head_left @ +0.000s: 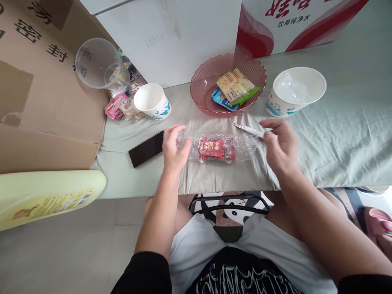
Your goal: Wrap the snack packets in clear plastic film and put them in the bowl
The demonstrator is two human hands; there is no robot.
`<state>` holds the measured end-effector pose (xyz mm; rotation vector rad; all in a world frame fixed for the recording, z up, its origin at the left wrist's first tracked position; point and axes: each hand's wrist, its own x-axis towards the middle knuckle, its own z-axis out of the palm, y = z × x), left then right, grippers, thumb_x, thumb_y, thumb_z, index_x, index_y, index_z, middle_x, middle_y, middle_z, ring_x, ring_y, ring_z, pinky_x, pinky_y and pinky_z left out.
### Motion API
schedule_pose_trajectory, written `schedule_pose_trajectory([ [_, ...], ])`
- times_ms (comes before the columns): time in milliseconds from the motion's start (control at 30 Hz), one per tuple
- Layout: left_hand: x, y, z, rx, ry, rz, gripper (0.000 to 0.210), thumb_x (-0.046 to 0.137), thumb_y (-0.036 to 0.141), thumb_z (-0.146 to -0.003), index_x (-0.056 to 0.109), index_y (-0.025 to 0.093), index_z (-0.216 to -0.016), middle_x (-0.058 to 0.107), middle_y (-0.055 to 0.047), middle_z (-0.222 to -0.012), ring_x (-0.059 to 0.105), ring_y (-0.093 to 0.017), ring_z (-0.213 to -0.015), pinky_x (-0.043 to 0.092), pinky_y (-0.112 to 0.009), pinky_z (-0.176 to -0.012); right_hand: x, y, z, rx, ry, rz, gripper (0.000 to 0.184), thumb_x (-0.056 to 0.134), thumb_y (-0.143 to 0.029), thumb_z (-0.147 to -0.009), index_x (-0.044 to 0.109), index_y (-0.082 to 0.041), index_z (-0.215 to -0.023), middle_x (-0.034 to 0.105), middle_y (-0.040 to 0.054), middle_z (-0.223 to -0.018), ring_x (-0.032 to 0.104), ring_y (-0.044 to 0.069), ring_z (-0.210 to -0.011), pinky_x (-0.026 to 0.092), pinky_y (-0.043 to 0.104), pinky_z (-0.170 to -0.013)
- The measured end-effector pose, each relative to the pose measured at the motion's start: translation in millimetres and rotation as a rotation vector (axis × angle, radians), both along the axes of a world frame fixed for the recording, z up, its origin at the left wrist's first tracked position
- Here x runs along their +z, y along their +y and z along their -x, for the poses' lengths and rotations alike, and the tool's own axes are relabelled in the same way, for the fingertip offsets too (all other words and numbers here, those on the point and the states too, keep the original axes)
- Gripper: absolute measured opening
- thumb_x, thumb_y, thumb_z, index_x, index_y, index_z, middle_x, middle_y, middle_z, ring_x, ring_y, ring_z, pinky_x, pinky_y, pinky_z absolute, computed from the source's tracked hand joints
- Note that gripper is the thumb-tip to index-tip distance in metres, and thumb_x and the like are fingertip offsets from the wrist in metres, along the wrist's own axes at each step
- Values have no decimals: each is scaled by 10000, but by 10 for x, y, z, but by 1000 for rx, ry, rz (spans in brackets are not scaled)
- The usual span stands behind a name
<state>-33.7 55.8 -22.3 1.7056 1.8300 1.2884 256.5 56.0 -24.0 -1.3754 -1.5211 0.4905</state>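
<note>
I see the cloth-covered table [337, 134], then the pink bowl [208, 87] of snack packets. My left hand [174, 149] and right hand [280, 147] each pinch an end of the clear wrapper [241, 147], which holds a red candy [214, 149], stretched between them above the table's near edge.

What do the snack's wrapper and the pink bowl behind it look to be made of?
The snack wrapper, pinched at both ends by the left hand and right hand, looks like thin clear plastic film: crinkled, glossy, see-through beside a red label. The pink bowl is translucent and ribbed with a scalloped rim, glass or moulded plastic.
</note>
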Motion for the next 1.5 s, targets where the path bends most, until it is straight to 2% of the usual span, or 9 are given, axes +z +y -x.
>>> schedule_pose_trajectory([
  [100, 20, -19, -12, -147, 152, 67, 166, 698, 289, -808, 709, 226, -961, 694, -83, -1140, 652, -250, -1122, 517, -402, -1021, 7, -32, 64, 124, -188, 55, 308, 646, -333, -844, 631, -253, -1141, 746, 75, -1034, 696, 287, -962, 549, 452, -862],
  [333, 65, -53, 11, -153, 133, -40, 114, 585, 283, -915, 630, 232, -823, 717, -54, -956, 683, -208, -965, 536, -360, -935, 49, -42, 68, 115, -234, 20, 72, 594, -238, -879, 658, -259, -853, 706, 51, -864, 686, 240, -827, 553, 410, -777],
  [600, 241, -281, -31, -184, 183, -218, 165, 520, 345, -936, 561, 258, -802, 712, -56, -841, 695, -254, -1019, 517, -454, -1007, 146, -181, 85, 87, -220, -160, 86, 520, -248, -954, 571, -264, -887, 720, 98, -1151, 680, 288, -1132, 523, 517, -996],
  [800, 412, -561, 50, -298, 358, -393, 143, 602, 219, -769, 503, 251, -671, 558, 25, -552, 576, -171, -554, 497, -347, -659, 282, -377, 41, 194, -175, -164, 99, 514, -237, -946, 553, -270, -862, 745, 40, -830, 756, 267, -973, 575, 465, -890],
  [933, 569, -712, 137, -421, 283, -69, 144, 593, 198, -741, 503, 240, -638, 462, 72, -454, 392, -99, -386, 330, -259, -446, 393, -461, -41, 462, -93, 148, 67, 534, -254, -933, 583, -249, -886, 694, -18, -621, 675, 161, -540, 532, 297, -553],
  [1100, 612, -726, 183, -796, 57, 694, 157, 602, 256, -830, 618, 228, -676, 519, 65, -426, 465, -101, -367, 332, -223, -407, 321, -386, -84, 890, -147, 584, 235, 495, -357, -979, 690, -224, -981, 721, -30, -605, 654, 133, -474, 497, 261, -497],
  [1233, 456, -578, 150, -449, -93, 266, 290, 621, 367, -859, 578, 224, -610, 487, 52, -427, 412, -92, -367, 304, -233, -396, 138, -287, -95, 576, -415, 422, 280, 513, -328, -946, 720, -243, -778, 685, -18, -573, 611, 151, -468, 440, 294, -498],
  [1333, 348, -412, 103, -150, 6, -149, 301, 669, 430, -849, 578, 230, -642, 553, 31, -519, 500, -118, -484, 438, -266, -519, 76, -247, -78, 324, -480, 254, 286, 556, -319, -906, 765, -241, -1086, 673, -8, -565, 617, 190, -503, 439, 321, -515],
  [1500, 238, -242, 59, -484, 293, 15, 458, 833, 437, -713, 678, 247, -1101, 736, -90, -1178, 673, -278, -1122, 536, -449, -1022, 86, -242, 90, 297, -201, 212, 721, 541, -270, -924, 312, -222, -1606, 780, 34, -861, 668, 191, -581, 554, 341, -576],
])
